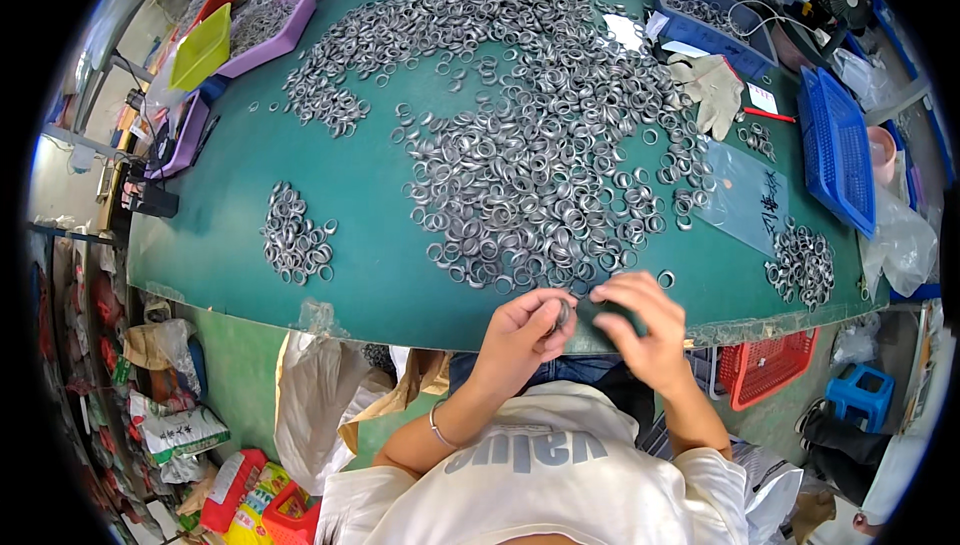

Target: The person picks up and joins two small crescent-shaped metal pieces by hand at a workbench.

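Close to the table's near edge, my left hand [522,338] is closed, pinching a dark grey metal ring [562,314] between thumb and fingers. Whether more than one ring sits in that grip is hard to make out. Just to its right, my right hand [648,327] has its fingers apart and slightly blurred, with nothing visible in them. Beyond both hands spreads a big heap of grey metal rings [520,175] on the green table [370,200]. One loose ring [666,279] lies just past my right hand.
Smaller ring piles lie at the left [290,233] and right [803,265]. Blue baskets [838,150], a cloth glove [712,93] and a plastic bag [745,195] occupy the right side. Pink bins [275,40] and a yellow tray [200,50] stand far left.
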{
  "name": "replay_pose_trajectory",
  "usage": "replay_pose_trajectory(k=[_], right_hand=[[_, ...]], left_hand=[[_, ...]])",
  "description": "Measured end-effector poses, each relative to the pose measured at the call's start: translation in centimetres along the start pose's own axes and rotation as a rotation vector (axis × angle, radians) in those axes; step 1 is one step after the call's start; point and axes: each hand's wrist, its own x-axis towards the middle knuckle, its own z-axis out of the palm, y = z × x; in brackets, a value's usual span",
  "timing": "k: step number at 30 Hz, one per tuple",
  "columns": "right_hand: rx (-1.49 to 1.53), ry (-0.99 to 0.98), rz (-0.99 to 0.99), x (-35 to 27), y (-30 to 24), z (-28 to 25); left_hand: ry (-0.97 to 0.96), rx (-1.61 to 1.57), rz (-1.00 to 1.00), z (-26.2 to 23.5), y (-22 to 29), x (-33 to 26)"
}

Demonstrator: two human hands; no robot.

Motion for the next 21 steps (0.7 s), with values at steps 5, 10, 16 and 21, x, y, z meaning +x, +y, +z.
replay_pose_trajectory(k=[5, 10, 16, 21], right_hand=[[-0.410, 0.146, 0.041, 1.7, 2.8, 1.0], [-0.407, 0.097, 0.116, 1.4, 4.3, 1.3], [0.678, 0.127, 0.748, -1.2, 3.0, 0.7], [1.234, 0.095, 0.861, -2.8, 1.8, 1.7]], left_hand=[[0.010, -0.050, 0.008, -0.7, -0.3, -0.6], [-0.024, -0.126, -0.006, -1.6, -0.4, -1.0], [0.098, 0.004, -0.077, -0.6, -0.3, -1.0], [0.027, -0.098, -0.019, -0.9, -0.8, -0.8]])
